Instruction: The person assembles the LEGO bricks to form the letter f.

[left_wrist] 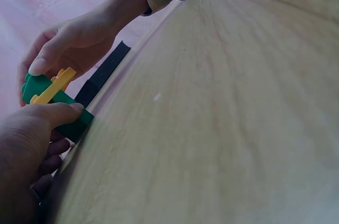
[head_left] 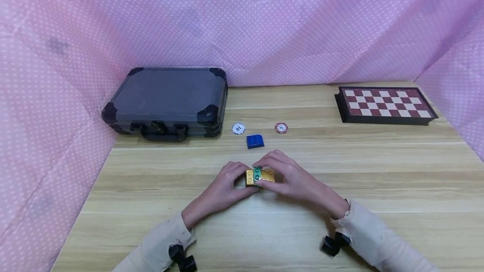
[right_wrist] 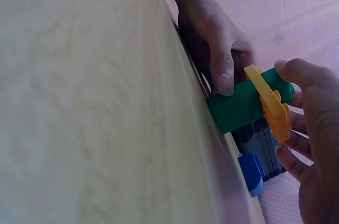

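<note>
Both hands meet at the middle of the wooden table around a small brick stack. The stack is a thin yellow plate joined to a green brick, and it sits on the tabletop. My left hand pinches its left end, with the thumb pressed on the green brick. My right hand curls over the right end, its fingers around the yellow plate. The left wrist view shows the green brick, the yellow plate and the right hand.
A blue brick lies just beyond the hands, with a white chip and a red chip behind it. A grey case stands at the back left, a chessboard at the back right. Pink dotted cloth walls the table in.
</note>
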Demonstrator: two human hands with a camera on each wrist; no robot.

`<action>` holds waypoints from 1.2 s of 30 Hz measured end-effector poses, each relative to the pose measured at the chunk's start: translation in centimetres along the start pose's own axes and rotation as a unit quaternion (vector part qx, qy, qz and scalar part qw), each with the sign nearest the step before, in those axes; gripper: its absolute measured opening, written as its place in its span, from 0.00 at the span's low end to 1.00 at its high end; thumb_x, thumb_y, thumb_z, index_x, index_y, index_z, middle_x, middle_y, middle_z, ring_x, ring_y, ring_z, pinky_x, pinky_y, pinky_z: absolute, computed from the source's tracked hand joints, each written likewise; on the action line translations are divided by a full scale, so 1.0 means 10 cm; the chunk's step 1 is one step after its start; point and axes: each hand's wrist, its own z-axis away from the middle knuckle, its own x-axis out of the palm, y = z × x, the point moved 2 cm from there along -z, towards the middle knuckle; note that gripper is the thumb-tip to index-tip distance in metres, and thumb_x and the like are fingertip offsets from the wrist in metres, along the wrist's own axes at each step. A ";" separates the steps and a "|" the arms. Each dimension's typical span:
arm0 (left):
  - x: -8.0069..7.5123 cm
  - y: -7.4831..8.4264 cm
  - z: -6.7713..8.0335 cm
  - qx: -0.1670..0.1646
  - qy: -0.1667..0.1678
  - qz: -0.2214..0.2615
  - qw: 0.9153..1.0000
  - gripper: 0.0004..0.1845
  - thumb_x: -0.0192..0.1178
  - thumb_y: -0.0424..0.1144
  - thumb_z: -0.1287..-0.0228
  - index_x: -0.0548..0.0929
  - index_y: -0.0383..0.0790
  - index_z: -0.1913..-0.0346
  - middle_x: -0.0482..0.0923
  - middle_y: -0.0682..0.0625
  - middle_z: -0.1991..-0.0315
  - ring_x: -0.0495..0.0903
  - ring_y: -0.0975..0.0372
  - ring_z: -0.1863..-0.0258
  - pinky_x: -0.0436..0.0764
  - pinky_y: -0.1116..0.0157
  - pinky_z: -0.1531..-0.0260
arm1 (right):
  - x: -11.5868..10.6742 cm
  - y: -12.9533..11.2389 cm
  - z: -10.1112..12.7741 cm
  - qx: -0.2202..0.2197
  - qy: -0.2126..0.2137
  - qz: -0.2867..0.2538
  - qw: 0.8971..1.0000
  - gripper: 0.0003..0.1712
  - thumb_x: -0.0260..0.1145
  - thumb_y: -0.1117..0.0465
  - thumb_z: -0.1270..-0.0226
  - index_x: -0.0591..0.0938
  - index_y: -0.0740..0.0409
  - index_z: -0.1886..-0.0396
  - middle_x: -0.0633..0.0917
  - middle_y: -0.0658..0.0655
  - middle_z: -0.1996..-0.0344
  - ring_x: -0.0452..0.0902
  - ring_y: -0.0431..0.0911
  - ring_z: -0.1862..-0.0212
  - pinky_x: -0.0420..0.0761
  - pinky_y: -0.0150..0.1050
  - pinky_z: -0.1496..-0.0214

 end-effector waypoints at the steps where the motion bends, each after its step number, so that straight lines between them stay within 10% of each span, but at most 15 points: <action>1: 0.00 0.00 0.00 -0.001 0.000 -0.001 1.000 0.19 0.75 0.47 0.36 0.84 0.49 0.45 0.79 0.59 0.51 0.72 0.64 0.49 0.75 0.56 0.47 | 0.00 0.01 0.00 -0.003 0.001 0.001 1.000 0.21 0.76 0.57 0.33 0.84 0.57 0.43 0.83 0.45 0.46 0.75 0.42 0.43 0.79 0.44 0.42; 24: -0.01 0.00 0.00 -0.004 -0.002 -0.003 1.000 0.19 0.74 0.48 0.36 0.84 0.48 0.46 0.80 0.58 0.49 0.73 0.64 0.48 0.75 0.56 0.47 | -0.14 0.24 -0.14 -0.056 0.046 0.025 0.997 0.20 0.74 0.63 0.35 0.83 0.62 0.45 0.85 0.56 0.50 0.79 0.49 0.45 0.78 0.50 0.40; 36: 0.00 0.00 0.00 -0.020 -0.011 -0.005 1.000 0.19 0.73 0.50 0.35 0.84 0.48 0.46 0.79 0.58 0.48 0.72 0.63 0.47 0.75 0.55 0.46 | -0.18 0.44 -0.25 0.012 0.042 0.037 0.998 0.17 0.73 0.63 0.31 0.83 0.63 0.47 0.85 0.58 0.49 0.80 0.51 0.44 0.79 0.50 0.39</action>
